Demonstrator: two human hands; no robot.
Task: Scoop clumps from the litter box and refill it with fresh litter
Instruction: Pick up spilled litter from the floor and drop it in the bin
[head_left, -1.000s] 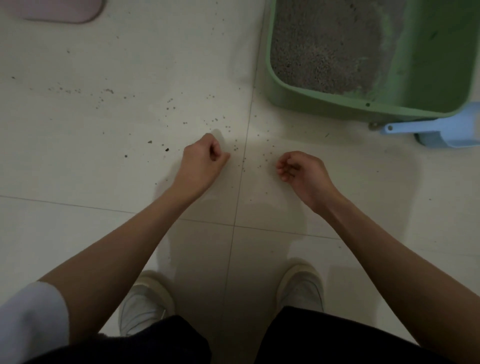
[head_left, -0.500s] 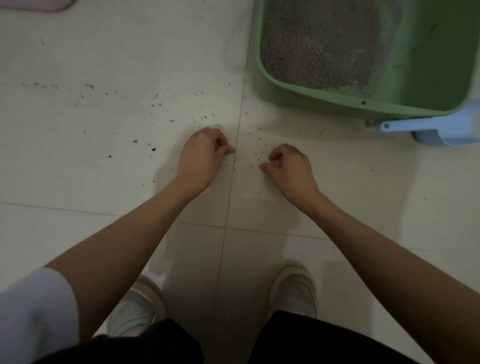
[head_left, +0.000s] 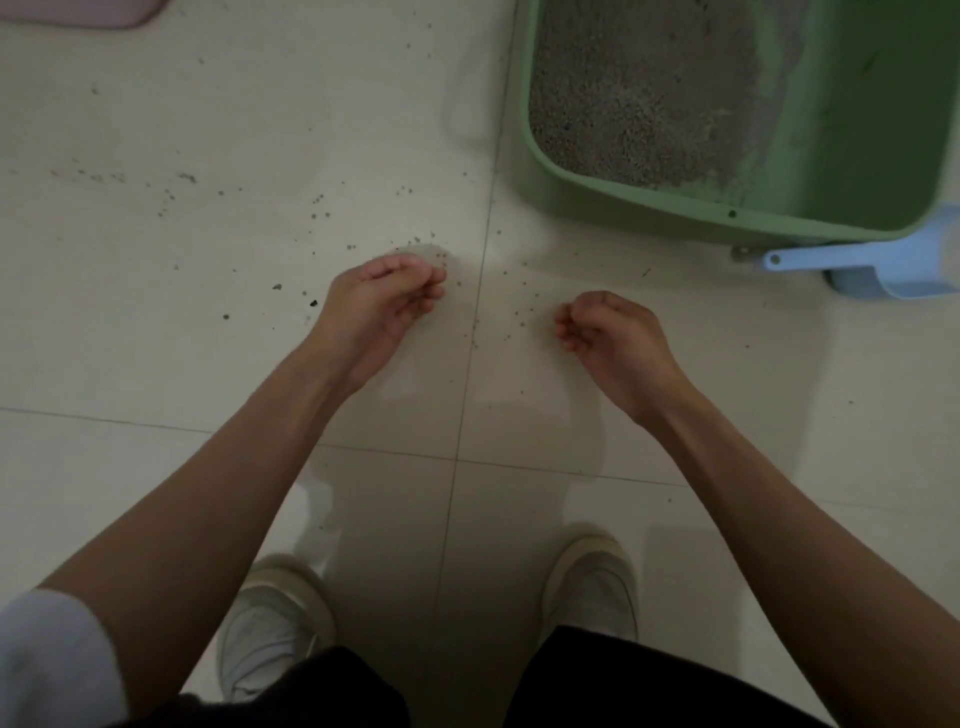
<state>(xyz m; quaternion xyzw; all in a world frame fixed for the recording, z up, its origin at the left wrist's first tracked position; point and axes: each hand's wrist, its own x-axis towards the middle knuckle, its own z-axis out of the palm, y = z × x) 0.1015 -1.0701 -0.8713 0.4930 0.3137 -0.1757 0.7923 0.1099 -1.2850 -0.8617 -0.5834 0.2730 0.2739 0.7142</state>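
Green litter box (head_left: 649, 215) at the upper right, cut off by the frame's top and right edges. Holds grey litter (head_left: 634, 104) banked toward the box's left side; bare, dusty green bottom showing toward its right. Pale blue scoop (head_left: 857, 270) lying on the floor just beside the box's near right corner, handle pointing back along the box's near wall.

Left hand (head_left: 384, 306) hovering low over the tiled floor (head_left: 156, 338), off the box's near left corner and further left of it. Fingers curled in, tips bunched together against the thumb in a narrow pinch; cannot tell whether any grains sit between them. Right hand (head_left: 613, 332) closer to the viewer than the box's near wall, below its left half. Fingers curled tightly toward the palm, knuckles up; cannot tell whether anything lies inside.

Spilled litter grains (head_left: 322, 208) strewn across the floor left of the box, thinning out further from it, with a sparser sprinkle (head_left: 519, 312) between the two hands, along the tile joint running down from the box's left wall.

Pink mat (head_left: 78, 13), only a corner showing, far to the left of the box at the top edge. Two pale shoes (head_left: 270, 623) (head_left: 592, 587) planted well short of the box, toes pointing its way. White sleeve (head_left: 47, 665) on the left arm and dark trousers (head_left: 623, 686) along the bottom edge, furthest from the box.
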